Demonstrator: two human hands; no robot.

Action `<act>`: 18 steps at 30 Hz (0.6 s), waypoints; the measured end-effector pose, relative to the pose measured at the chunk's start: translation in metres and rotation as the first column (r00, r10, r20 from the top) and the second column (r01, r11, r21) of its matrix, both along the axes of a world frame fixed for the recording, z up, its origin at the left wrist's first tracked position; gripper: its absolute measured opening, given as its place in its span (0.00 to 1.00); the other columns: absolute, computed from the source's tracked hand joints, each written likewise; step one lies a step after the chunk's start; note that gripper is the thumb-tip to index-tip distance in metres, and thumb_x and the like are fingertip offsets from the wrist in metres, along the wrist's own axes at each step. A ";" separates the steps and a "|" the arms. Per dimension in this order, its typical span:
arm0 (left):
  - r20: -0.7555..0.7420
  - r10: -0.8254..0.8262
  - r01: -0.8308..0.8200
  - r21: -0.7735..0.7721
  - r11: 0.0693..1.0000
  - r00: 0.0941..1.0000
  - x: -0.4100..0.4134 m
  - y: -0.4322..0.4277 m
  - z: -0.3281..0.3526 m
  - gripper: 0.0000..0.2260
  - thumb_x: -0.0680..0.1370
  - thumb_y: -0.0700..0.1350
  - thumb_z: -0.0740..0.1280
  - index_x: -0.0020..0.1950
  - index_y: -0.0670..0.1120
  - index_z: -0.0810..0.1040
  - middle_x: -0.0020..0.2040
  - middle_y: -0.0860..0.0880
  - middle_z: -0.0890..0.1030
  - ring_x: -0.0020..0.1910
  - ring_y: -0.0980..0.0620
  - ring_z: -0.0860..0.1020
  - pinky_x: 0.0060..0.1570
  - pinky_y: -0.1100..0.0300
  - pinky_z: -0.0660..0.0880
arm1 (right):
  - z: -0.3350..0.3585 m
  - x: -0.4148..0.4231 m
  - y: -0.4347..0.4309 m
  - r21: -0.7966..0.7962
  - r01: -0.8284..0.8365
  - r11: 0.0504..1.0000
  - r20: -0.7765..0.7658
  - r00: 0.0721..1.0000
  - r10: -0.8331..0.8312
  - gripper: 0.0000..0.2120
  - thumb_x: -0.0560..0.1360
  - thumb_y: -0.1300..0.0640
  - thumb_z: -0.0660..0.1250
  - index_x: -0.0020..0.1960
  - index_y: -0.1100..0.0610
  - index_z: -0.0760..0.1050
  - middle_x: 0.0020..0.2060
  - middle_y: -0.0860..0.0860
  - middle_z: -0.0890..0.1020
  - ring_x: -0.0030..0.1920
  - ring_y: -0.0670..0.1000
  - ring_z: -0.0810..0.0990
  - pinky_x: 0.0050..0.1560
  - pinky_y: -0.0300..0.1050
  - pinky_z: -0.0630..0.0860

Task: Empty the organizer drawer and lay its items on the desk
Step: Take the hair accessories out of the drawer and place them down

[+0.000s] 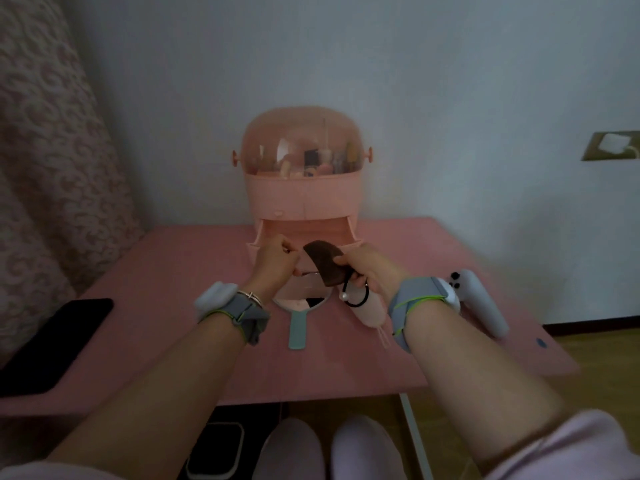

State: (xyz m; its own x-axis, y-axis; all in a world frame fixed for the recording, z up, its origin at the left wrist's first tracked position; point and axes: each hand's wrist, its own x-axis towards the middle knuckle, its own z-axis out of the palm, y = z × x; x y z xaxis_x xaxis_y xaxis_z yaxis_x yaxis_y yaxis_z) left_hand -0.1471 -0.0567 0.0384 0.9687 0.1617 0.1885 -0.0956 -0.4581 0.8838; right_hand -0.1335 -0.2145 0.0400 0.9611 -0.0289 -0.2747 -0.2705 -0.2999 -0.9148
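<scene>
Home bedroom corner, patterned curtain (52, 168), pink desk (194, 265), pink cosmetics organizer (301, 188), wall socket (611, 145)

desk (194, 271) left: bare | front: mirror (298, 308) | right: controller (479, 303) | far-left: phone (59, 344)

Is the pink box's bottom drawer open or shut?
Open. The drawer sticks out from the organizer, its inside showing behind both hands.

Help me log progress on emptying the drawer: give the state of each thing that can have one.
organizer: dome lid closed
drawer: pulled open
right hand: holding the brown comb and black hair tie
left hand: closed, at the drawer front
hand mirror: lying on the desk
phone: screen dark
</scene>
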 end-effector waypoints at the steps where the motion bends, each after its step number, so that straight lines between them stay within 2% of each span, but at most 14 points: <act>1: -0.003 -0.003 0.003 0.011 1.000 1.000 -0.004 -0.001 -0.002 0.12 0.74 0.33 0.61 0.34 0.48 0.67 0.32 0.47 0.73 0.26 0.52 0.75 0.23 0.63 0.69 | -0.003 -0.005 -0.002 -0.006 0.004 1.000 -0.001 1.000 -0.004 0.08 0.75 0.62 0.64 0.37 0.60 0.68 0.28 0.54 0.67 0.24 0.49 0.61 0.13 0.26 0.55; 5: -0.023 -0.008 0.009 0.026 1.000 1.000 -0.014 -0.005 -0.009 0.06 0.73 0.34 0.60 0.39 0.44 0.69 0.33 0.45 0.74 0.22 0.54 0.75 0.15 0.73 0.63 | -0.009 -0.019 -0.009 0.028 0.052 0.998 0.014 0.999 -0.052 0.14 0.74 0.61 0.65 0.33 0.58 0.65 0.28 0.53 0.66 0.25 0.49 0.61 0.14 0.25 0.55; 10: -0.028 -0.005 0.006 0.042 0.999 1.000 -0.023 -0.007 -0.012 0.05 0.73 0.33 0.59 0.43 0.41 0.71 0.41 0.39 0.75 0.26 0.49 0.74 0.15 0.74 0.63 | -0.012 -0.024 -0.024 0.082 0.210 0.974 0.111 0.969 -0.218 0.15 0.74 0.60 0.66 0.31 0.57 0.65 0.26 0.53 0.66 0.24 0.50 0.62 0.12 0.32 0.55; 13: -0.024 -0.010 0.011 0.050 0.999 1.000 -0.029 -0.012 -0.012 0.05 0.73 0.32 0.58 0.43 0.41 0.71 0.42 0.40 0.74 0.25 0.50 0.74 0.16 0.73 0.64 | -0.013 -0.028 -0.040 0.101 0.332 0.938 0.156 0.926 -0.345 0.13 0.72 0.61 0.66 0.31 0.58 0.67 0.25 0.53 0.67 0.24 0.50 0.64 0.21 0.39 0.60; 15: -0.015 -0.011 0.012 0.059 0.998 1.000 -0.030 -0.012 -0.011 0.05 0.73 0.32 0.58 0.43 0.41 0.71 0.43 0.40 0.74 0.25 0.50 0.74 0.17 0.73 0.64 | -0.016 -0.026 -0.048 0.083 0.382 0.920 0.150 0.908 -0.391 0.08 0.71 0.62 0.66 0.34 0.61 0.70 0.27 0.55 0.71 0.26 0.52 0.67 0.26 0.42 0.61; 18: -0.018 -0.015 0.016 0.072 0.997 1.000 -0.031 -0.013 -0.012 0.06 0.74 0.32 0.58 0.44 0.41 0.71 0.43 0.40 0.74 0.26 0.50 0.74 0.17 0.74 0.65 | -0.027 -0.021 -0.059 -0.001 0.415 0.910 0.125 0.903 -0.412 0.06 0.71 0.61 0.66 0.38 0.65 0.75 0.39 0.60 0.78 0.40 0.56 0.77 0.36 0.47 0.69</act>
